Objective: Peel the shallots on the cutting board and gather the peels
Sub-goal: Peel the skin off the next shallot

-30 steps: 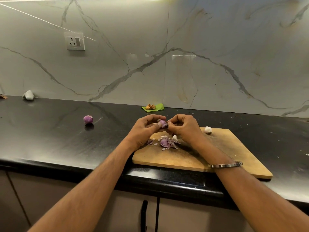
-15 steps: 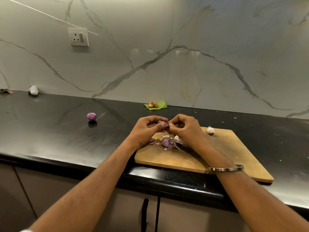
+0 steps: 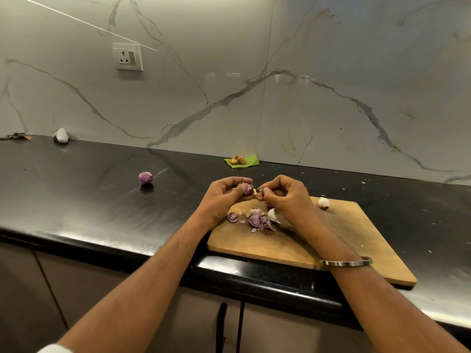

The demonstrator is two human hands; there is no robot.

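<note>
Black worktop (image 3: 76, 200) under a veined marble wall, with a wooden cutting board (image 3: 331, 240) as landmark, set near the front edge. Far left of the board, against the wall, a pale lump (image 3: 61, 135). Nearer, well left of the board, one purple shallot (image 3: 145, 178) alone on the bare stone. Behind the board's left corner, a green leaf (image 3: 251, 161) with brown bits.

Above the board's far left edge, left hand (image 3: 226, 197) with fingers curled round a half-skinned shallot in hand (image 3: 246, 189). Just beside it, right hand (image 3: 285, 197) pinching a brown scrap of skin (image 3: 260, 191) at the bulb's tip. Below both, on the board, a loose scatter of purple peels (image 3: 257, 220) and a pale clove-like piece (image 3: 271, 213). Near the board's far right corner, a white bulb (image 3: 323, 202).

Risks, judged from here: skin tearing short under too sharp a pull, leaving papery patches; slick bulb slipping out and rolling off the board; peels dropped past the board's near edge, harder to gather; lone shallot out left easily forgotten.
</note>
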